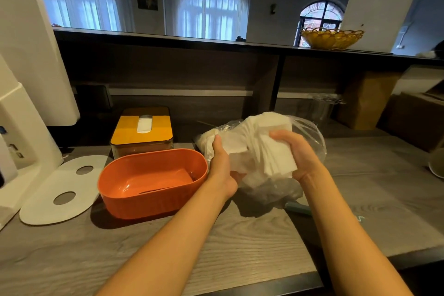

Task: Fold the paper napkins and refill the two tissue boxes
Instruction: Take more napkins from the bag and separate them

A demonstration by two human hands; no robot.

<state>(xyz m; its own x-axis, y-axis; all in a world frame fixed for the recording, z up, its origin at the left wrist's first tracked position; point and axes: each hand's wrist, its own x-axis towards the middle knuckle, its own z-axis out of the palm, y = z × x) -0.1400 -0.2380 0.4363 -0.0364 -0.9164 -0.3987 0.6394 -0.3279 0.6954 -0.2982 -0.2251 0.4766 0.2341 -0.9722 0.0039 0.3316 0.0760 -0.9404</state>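
Note:
A fanned stack of white paper napkins (266,149) sticks out of a clear plastic bag (310,137) above the grey wooden counter. My right hand (300,154) grips the stack from the right. My left hand (222,163) holds the bag and the napkins' left side. Left of my hands stands an orange oval tissue box (134,194), open on top with nothing inside. Behind it sits a second tissue box with a yellow lid (125,132); white tissue shows in its slot.
A white oval lid with two holes (48,204) lies flat at the left, beside a large white machine (26,94). A brown paper bag (367,101) and cardboard boxes stand at the back right. A yellow basket (332,38) sits on the upper ledge.

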